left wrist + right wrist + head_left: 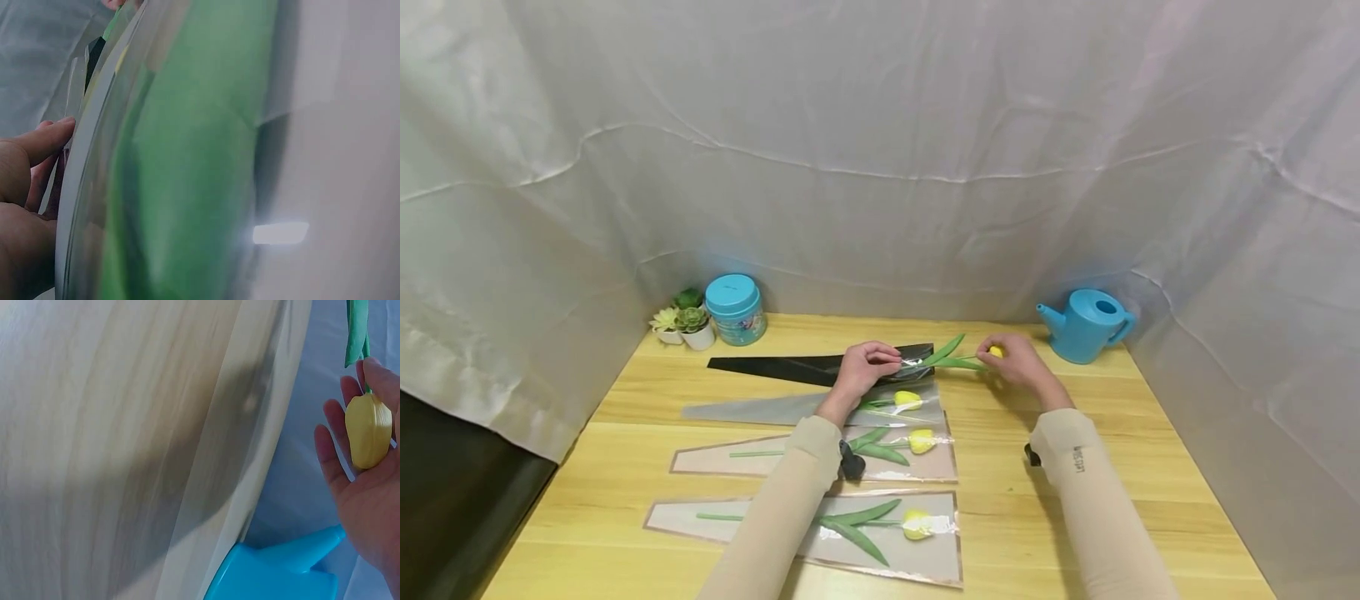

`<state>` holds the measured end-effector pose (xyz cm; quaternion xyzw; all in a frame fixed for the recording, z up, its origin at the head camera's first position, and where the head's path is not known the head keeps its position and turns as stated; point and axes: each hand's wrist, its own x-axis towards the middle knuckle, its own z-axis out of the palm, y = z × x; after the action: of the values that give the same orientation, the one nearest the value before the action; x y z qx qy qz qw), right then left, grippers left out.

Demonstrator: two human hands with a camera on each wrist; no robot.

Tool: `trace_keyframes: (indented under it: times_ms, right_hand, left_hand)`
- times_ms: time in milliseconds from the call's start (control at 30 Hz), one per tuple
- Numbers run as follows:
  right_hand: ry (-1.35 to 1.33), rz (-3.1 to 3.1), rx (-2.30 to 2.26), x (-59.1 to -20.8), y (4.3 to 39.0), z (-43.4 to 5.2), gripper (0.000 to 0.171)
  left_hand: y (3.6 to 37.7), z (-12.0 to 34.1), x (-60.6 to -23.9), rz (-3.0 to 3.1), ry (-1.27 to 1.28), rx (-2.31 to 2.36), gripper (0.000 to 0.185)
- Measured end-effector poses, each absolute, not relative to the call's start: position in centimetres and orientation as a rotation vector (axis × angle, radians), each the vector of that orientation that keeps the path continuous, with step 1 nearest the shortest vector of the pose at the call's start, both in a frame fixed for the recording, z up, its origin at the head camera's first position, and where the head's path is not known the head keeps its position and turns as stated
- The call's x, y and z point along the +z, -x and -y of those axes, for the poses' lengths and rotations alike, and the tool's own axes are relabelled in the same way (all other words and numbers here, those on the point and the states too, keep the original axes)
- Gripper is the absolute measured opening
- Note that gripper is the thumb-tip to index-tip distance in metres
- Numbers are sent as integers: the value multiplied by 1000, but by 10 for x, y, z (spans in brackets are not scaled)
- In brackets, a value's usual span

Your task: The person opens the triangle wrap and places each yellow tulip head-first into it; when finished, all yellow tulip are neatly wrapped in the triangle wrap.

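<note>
My right hand (1018,365) pinches the stem of an artificial yellow tulip (996,352) just below the bloom. In the right wrist view the yellow flower head (369,432) lies against the palm, with a green leaf above the fingers. With thumb and fingers my left hand (871,365) pinches the clear film at the wide end of a black flower sleeve (775,367). The tulip's leaves (946,350) point left over that opening; the stem's lower end is hidden near my left fingers. In the left wrist view the left hand (37,156) holds the clear film edge.
Nearer me lie a grey sleeve (737,410), a pinkish sleeve (700,461) and a white sleeve (670,515), each with a yellow tulip inside. A blue watering can (1078,329) stands back right. Small potted succulents (698,333) and a blue-lidded tub (733,312) stand back left.
</note>
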<state>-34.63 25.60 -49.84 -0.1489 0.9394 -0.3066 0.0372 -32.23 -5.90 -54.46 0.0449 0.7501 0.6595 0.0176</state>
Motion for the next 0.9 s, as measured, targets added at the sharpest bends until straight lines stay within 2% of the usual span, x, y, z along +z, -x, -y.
trace_keyframes:
  times_ms: [667,900]
  right_hand:
    - [454,-2874,-976,-497,341,-227,16]
    - [419,-2872,-975,-498,341,-219,19]
  left_hand:
    - [322,52,-543,-2329,-209,2075,23]
    - [322,49,-541,-2318,-183,2077,19]
